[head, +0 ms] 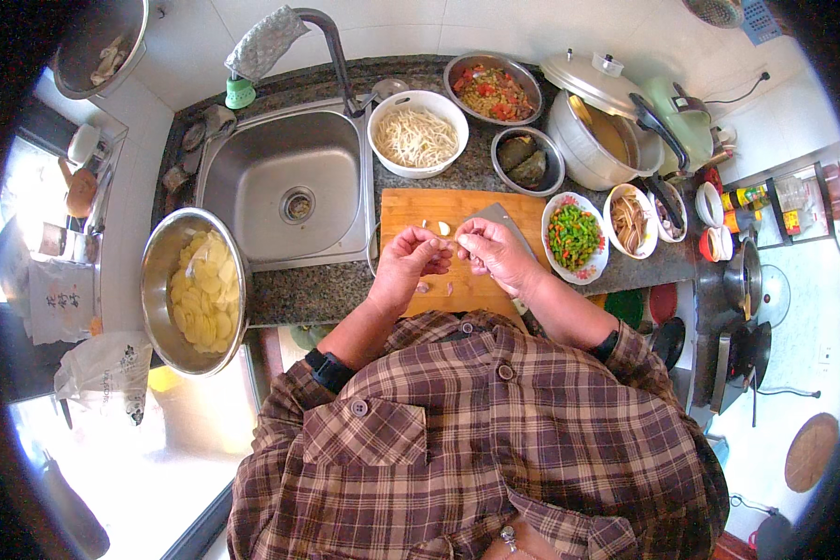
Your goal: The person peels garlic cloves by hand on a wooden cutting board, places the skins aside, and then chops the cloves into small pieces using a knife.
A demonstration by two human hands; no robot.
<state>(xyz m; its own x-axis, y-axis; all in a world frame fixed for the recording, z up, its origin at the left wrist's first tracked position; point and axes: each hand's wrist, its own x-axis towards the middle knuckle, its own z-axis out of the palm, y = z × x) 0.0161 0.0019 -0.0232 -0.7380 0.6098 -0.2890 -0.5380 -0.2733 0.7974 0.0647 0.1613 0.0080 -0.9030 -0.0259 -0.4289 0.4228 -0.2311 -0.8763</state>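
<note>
Both my hands are over a wooden cutting board (409, 207), their fingertips close together. My left hand (416, 257) pinches a small pale piece, which looks like a garlic clove, between thumb and forefinger. My right hand (493, 252) has its thumb and forefinger pressed together beside it; whether it holds a bit of skin I cannot tell. A peeled garlic clove (444, 228) lies on the board just beyond my fingers. Nearer me, small garlic pieces (422, 287) lie on the wood. Behind my right hand is a cleaver blade (502, 218), partly hidden.
A steel sink (287, 175) is at the left, with a bowl of sliced potatoes (206, 294) by its near corner. Bean sprouts (416, 138) fill a white bowl behind the board. Chopped peppers (572, 236) and a large pot (588, 150) stand at the right.
</note>
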